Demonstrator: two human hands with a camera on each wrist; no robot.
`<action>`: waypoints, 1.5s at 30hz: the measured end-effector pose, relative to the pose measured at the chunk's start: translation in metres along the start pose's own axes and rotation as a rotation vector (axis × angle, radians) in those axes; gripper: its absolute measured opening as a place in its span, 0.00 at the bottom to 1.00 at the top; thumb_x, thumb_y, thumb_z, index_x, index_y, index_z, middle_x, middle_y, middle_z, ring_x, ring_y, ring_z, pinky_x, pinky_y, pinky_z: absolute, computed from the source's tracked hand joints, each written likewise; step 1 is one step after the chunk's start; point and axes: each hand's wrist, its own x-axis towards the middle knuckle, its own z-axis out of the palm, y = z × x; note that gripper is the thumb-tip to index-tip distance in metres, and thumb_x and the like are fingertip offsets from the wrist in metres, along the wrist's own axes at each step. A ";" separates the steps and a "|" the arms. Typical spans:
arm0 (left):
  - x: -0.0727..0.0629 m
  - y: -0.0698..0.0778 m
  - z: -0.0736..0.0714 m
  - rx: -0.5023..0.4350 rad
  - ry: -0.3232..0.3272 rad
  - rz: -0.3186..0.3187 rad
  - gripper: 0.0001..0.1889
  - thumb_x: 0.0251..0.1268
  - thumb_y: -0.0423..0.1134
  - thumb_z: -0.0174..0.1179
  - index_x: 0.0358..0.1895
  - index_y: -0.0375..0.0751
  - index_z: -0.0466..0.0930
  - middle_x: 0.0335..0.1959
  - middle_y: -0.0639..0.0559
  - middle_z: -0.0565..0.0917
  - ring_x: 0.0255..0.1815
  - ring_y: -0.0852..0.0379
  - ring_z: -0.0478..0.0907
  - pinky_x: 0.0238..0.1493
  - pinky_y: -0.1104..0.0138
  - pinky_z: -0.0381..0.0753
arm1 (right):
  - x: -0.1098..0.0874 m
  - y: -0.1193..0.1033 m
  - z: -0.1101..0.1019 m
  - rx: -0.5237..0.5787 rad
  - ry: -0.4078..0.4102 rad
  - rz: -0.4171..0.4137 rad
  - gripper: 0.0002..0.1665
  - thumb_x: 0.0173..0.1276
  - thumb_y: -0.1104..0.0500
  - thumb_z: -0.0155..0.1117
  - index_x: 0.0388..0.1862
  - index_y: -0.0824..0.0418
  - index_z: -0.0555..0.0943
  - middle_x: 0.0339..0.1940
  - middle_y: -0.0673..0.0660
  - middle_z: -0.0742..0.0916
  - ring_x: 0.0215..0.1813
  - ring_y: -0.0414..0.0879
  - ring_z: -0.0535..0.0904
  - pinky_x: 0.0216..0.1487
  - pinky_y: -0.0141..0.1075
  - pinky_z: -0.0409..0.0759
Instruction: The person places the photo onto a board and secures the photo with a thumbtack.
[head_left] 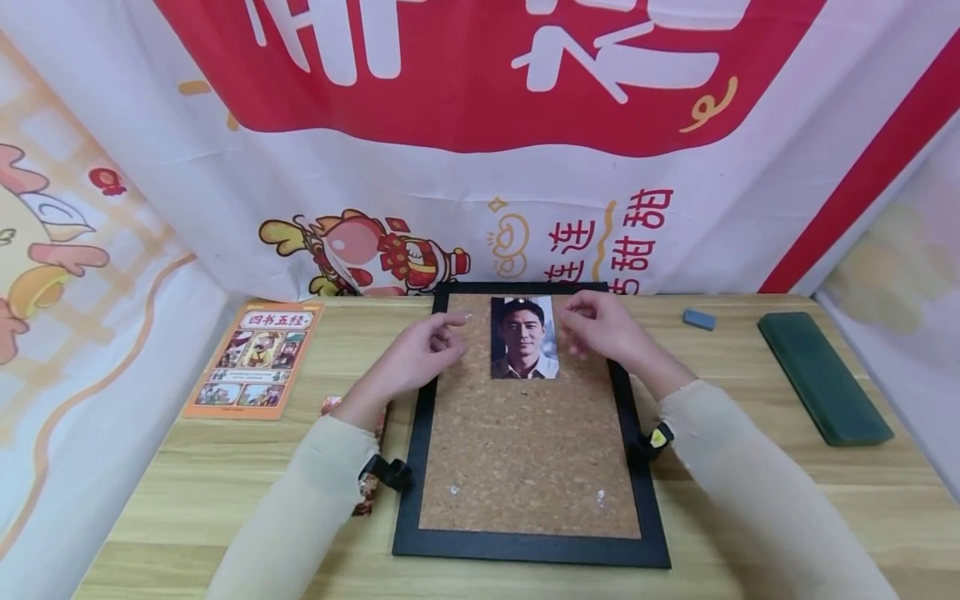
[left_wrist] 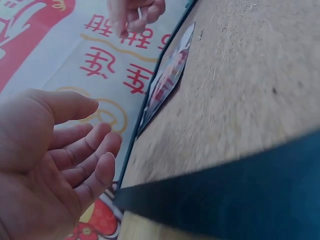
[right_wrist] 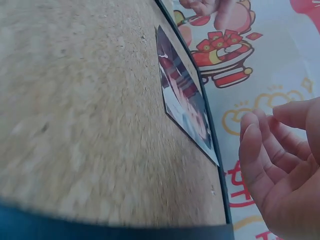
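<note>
Your left hand (head_left: 420,354): fingers loosely bent, thumb apart, holding nothing. Your right hand (head_left: 606,329): fingers nearly together, apparently unladen. Between: one portrait photo (head_left: 523,340), upon black-framed corkboard (head_left: 525,450).

Orange bklt (head_left: 257,360) L, blue block (head_left: 699,319), grn case (head_left: 823,379) R

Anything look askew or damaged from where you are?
Nothing spilled or visibly damaged; the photo sits roughly straight on the cork board. The oddity is the curtain behind: its cartoon figure lies on its side, as if hung sideways.
</note>
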 end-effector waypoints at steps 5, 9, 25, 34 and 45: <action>-0.020 -0.006 -0.014 0.022 -0.001 -0.019 0.25 0.80 0.38 0.62 0.75 0.34 0.74 0.47 0.44 0.85 0.49 0.50 0.82 0.51 0.59 0.82 | -0.017 0.000 -0.011 -0.098 -0.017 -0.012 0.18 0.86 0.56 0.58 0.60 0.70 0.80 0.41 0.67 0.87 0.31 0.50 0.85 0.34 0.42 0.88; -0.036 -0.011 -0.024 0.046 -0.001 -0.048 0.24 0.81 0.40 0.61 0.74 0.36 0.74 0.48 0.46 0.84 0.49 0.51 0.83 0.49 0.60 0.82 | -0.029 0.000 -0.019 -0.140 -0.017 -0.017 0.18 0.86 0.55 0.58 0.59 0.69 0.80 0.40 0.65 0.87 0.31 0.50 0.84 0.32 0.42 0.87; -0.101 -0.039 -0.048 0.170 0.075 -0.153 0.25 0.80 0.41 0.63 0.73 0.33 0.76 0.47 0.46 0.85 0.45 0.53 0.83 0.39 0.65 0.84 | -0.083 0.036 -0.045 -0.227 -0.002 -0.035 0.16 0.86 0.54 0.60 0.55 0.67 0.83 0.36 0.62 0.88 0.31 0.47 0.82 0.31 0.37 0.84; -0.133 -0.052 -0.056 0.267 0.092 -0.215 0.33 0.76 0.43 0.68 0.74 0.26 0.71 0.51 0.38 0.80 0.43 0.53 0.81 0.40 0.63 0.82 | -0.109 0.065 -0.053 -0.232 -0.012 0.012 0.14 0.85 0.55 0.61 0.56 0.65 0.83 0.32 0.59 0.85 0.30 0.47 0.79 0.29 0.36 0.80; -0.153 -0.056 -0.050 0.493 0.044 -0.427 0.56 0.65 0.70 0.70 0.78 0.25 0.64 0.64 0.23 0.74 0.60 0.25 0.79 0.58 0.34 0.82 | -0.129 0.090 -0.057 -0.256 -0.016 0.150 0.16 0.83 0.55 0.64 0.60 0.64 0.81 0.36 0.57 0.86 0.32 0.49 0.81 0.31 0.38 0.84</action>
